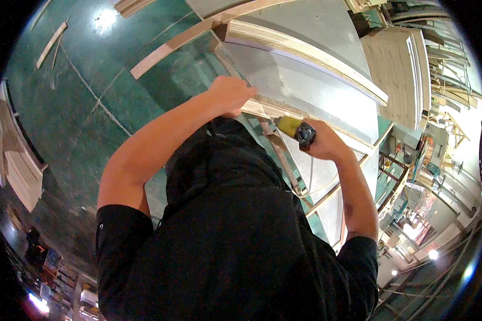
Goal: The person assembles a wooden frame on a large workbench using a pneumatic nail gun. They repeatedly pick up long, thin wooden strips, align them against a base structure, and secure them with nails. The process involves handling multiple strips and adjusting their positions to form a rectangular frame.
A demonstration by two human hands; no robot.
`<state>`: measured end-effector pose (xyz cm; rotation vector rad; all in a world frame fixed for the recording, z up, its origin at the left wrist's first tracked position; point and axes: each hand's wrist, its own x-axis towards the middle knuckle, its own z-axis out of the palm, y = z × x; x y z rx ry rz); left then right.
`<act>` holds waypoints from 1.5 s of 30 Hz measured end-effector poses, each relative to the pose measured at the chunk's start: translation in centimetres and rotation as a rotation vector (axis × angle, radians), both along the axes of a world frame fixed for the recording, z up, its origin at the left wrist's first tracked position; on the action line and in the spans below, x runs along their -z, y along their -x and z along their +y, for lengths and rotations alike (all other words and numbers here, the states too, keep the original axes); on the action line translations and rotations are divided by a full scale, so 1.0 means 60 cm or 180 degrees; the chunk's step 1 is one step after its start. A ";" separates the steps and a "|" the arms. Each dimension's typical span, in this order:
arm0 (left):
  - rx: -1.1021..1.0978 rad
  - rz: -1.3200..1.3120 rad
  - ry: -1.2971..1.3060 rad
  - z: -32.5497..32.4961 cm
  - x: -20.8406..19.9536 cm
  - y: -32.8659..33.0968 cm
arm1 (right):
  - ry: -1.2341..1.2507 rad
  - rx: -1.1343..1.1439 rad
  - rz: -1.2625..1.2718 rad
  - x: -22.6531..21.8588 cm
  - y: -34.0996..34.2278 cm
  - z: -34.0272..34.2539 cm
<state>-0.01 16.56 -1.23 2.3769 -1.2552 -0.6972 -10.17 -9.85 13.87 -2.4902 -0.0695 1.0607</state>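
by the wooden strip [258, 109], right hand [324, 141] grips a probable drill [291, 126]

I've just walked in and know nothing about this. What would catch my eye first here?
Probably the yellow-and-black tool in the right hand, right of centre, close by a pale wooden strip with the left hand at its left end. Next comes the person's black top, filling the lower middle. The green floor also stands out, with a bright glare spot at upper left.
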 end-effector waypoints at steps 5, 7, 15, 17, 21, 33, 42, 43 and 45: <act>-0.0119 0.0045 -0.0161 0.003 -0.032 0.004 | -0.0272 0.0876 -0.0294 0.001 0.118 -0.100; -0.0070 -0.0163 -0.0351 0.009 -0.031 -0.001 | -0.0406 0.1320 -0.0243 -0.011 0.152 -0.135; 0.0524 -0.0579 0.0538 -0.141 -0.081 0.048 | 0.0010 0.1749 -0.0496 -0.022 0.227 -0.278; 0.0733 -0.0581 0.0690 -0.245 -0.081 0.073 | 0.0041 0.1529 -0.0764 -0.033 0.216 -0.296; 0.0954 -0.0537 0.0355 -0.383 -0.070 0.102 | 0.0294 0.1165 -0.0632 -0.026 0.194 -0.340; 0.0744 -0.0660 0.0689 -0.363 -0.022 0.121 | 0.0069 0.0654 -0.0445 -0.005 0.153 -0.336; 0.0993 -0.0669 0.0662 -0.354 -0.014 0.107 | -0.0228 0.0227 -0.0364 0.002 0.104 -0.361; 0.0964 -0.0637 0.0657 -0.353 -0.013 0.108 | -0.0271 0.0212 -0.0362 0.006 0.101 -0.364; 0.0905 -0.0585 0.0650 -0.354 -0.011 0.109 | -0.0340 0.0208 -0.0350 0.009 0.096 -0.367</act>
